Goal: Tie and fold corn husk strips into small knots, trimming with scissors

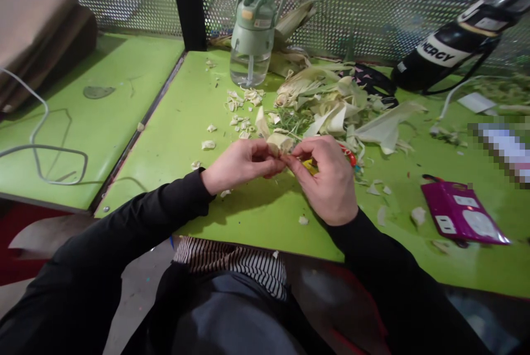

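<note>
Above the green table, my left hand (248,163) and my right hand (328,181) meet, thumbs and fingers pinched together on a pale piece of corn husk (280,141). Part of this husk is covered by the fingertips. Just beyond lies a heap of corn husks (327,98) mixed with thin green shreds. Small husk scraps (244,98) are scattered to its left. Beside my right hand, a red object (349,154) and a yellow one (309,166) show only partly; I cannot tell what they are.
A pale green water bottle (252,35) stands behind the scraps. A black bottle (449,48) leans against the perforated screen (351,7) at the right. Nearer are a purple packet (464,211) and a pixelated object (507,150). A white cable (39,123) and brown stack (37,24) lie left.
</note>
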